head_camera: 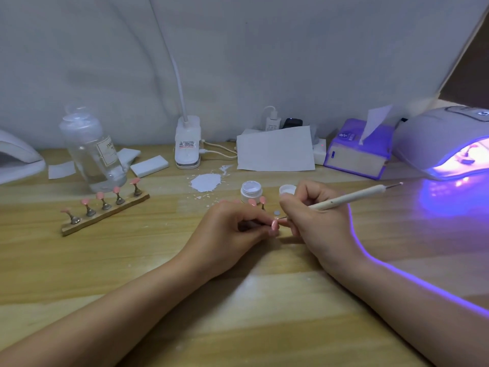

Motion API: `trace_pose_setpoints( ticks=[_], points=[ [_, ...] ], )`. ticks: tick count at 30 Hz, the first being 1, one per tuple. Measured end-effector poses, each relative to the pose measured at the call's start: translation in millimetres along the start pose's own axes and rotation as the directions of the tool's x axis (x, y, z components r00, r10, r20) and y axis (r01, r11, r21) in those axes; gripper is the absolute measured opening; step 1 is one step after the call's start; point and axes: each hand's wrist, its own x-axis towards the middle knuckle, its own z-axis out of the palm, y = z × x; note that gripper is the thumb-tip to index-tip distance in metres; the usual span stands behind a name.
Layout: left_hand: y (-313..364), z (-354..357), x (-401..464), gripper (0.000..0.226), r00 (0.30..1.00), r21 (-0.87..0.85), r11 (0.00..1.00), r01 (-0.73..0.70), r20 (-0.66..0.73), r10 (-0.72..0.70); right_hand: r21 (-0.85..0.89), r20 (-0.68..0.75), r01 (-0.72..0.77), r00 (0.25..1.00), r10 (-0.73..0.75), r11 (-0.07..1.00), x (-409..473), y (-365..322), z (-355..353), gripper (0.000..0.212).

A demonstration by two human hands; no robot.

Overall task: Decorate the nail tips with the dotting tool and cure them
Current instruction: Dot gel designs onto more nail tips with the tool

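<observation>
1. We are in the dotting step: our left hand (232, 226) pinches the small stand of one pink nail tip (274, 227) near the middle of the table (132, 260), fingers curled round it.
2. Our right hand (315, 221) grips the dotting tool (352, 198) like a pen, its fine metal point touching or just beside the held tip; we cannot tell which.
3. The open jar of white gel (251, 190) and its lid (288, 189) stand just beyond our hands, with two more pink tips (258, 202) between.
4. Five pink tips wait on the wooden holder (105, 211) toward the table's left edge.
5. The curing lamp (449, 147) glows violet at the right back corner, with tips inside it.
6. Next, we judge, the point needs a light, steady touch, then the tip goes toward the lamp.
</observation>
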Motion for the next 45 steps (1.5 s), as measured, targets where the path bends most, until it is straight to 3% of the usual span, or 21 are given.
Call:
trace_pose_setpoints(
  ticks=[45],
  points=[
    [0.7, -0.4, 0.5, 0.012, 1.0, 0.018, 1.0, -0.01, -0.003, 0.01, -0.047, 0.042, -0.024, 0.999, 0.026, 0.999, -1.6, -1.5, 3.3, 0.039]
  ],
)
